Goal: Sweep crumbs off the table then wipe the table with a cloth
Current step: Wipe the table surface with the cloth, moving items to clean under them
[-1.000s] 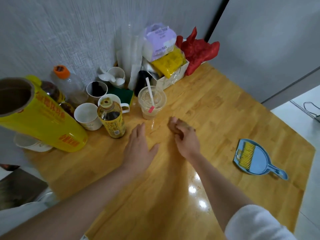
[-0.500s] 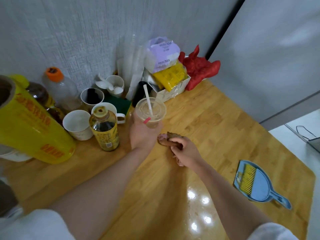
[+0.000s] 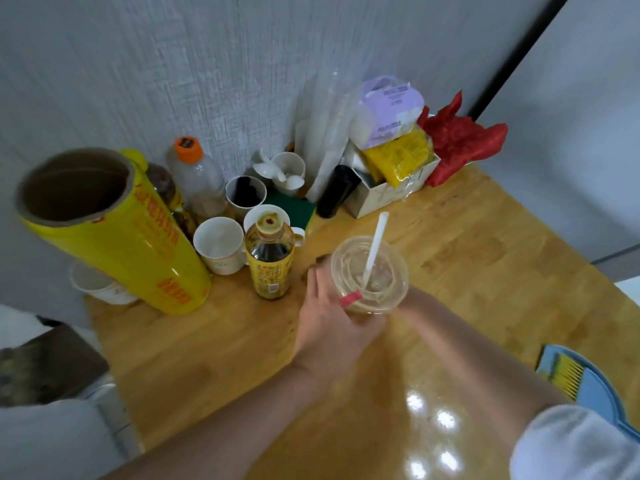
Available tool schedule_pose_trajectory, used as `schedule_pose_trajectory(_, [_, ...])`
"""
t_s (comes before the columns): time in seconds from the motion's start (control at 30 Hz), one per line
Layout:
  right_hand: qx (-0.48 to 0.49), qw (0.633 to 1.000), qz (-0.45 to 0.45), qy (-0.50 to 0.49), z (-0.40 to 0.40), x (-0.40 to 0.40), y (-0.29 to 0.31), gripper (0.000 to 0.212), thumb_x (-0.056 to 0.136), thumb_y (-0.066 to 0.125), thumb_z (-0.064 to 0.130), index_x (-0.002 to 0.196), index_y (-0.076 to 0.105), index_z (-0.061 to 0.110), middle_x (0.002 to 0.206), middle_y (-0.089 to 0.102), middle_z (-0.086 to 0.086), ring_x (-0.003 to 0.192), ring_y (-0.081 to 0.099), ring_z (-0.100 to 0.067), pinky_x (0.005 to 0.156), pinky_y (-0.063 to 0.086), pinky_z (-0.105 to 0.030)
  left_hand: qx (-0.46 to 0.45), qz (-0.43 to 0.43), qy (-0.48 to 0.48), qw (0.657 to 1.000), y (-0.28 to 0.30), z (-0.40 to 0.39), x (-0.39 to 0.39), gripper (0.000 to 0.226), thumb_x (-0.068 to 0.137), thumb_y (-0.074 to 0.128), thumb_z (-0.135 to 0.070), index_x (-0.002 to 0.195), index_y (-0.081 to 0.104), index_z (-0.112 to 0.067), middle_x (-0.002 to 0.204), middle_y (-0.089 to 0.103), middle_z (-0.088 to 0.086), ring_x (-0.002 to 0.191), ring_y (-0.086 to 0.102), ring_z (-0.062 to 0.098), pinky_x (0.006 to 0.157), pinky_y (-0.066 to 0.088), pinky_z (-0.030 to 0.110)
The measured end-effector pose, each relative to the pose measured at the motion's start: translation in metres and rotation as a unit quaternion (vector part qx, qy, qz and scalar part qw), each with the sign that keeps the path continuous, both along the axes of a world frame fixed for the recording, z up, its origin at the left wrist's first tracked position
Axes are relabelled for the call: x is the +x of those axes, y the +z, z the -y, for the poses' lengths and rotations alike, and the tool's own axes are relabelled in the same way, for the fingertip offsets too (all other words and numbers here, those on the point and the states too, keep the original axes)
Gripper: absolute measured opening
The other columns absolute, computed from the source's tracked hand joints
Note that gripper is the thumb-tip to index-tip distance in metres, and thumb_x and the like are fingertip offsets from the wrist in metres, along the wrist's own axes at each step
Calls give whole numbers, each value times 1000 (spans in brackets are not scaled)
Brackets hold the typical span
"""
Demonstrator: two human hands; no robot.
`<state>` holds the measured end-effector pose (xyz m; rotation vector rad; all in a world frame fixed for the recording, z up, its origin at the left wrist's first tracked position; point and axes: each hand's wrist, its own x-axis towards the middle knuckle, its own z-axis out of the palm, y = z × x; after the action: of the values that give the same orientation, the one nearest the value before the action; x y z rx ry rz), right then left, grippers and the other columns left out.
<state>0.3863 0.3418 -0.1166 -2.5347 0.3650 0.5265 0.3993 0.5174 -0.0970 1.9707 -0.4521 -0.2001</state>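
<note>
My left hand [image 3: 329,327] grips a clear plastic cup [image 3: 369,275] with a lid and a white straw and holds it up above the wooden table [image 3: 485,258]. My right forearm runs in from the lower right, and my right hand [image 3: 412,303] disappears under the cup, so only its wrist shows. A small brown patch [image 3: 318,263] peeks out past the cup's far left side; whether it is the cloth or fingers is unclear. A blue dustpan with a yellow brush [image 3: 568,379] lies at the table's right edge.
Along the wall stand a big yellow roll [image 3: 114,244], a tea bottle [image 3: 270,261], white mugs [image 3: 220,244], an orange-capped bottle [image 3: 197,178], a white box of packets [image 3: 388,192] and a red bag [image 3: 460,140]. The table's left edge drops off near the roll.
My left hand took hold of the cup and lifted it toward me. My right hand, which held a brown cloth, slid under the raised cup and out of sight.
</note>
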Motion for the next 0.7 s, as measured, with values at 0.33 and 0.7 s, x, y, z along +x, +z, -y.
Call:
schedule_pose_trajectory(0.33, [-46, 951, 116, -283, 53, -145, -20, 38, 95, 60, 10, 128, 62, 29, 124, 53, -3, 115, 58, -23, 96, 43, -27, -4, -79, 32, 996, -8, 73, 64, 85, 73, 77, -51, 143, 32, -35, 134, 55, -6, 122, 55, 17, 100, 51, 42])
schedule_pose_trajectory(0.7, [-24, 931, 68, -359, 24, -117, -32, 39, 99, 52, 26, 135, 50, 43, 124, 48, 0, 78, 71, -14, 75, 61, -44, 182, -98, -105, 973, -26, 45, 58, 94, 91, 65, -46, 158, 3, -26, 159, 32, 3, 132, 50, 31, 103, 47, 44])
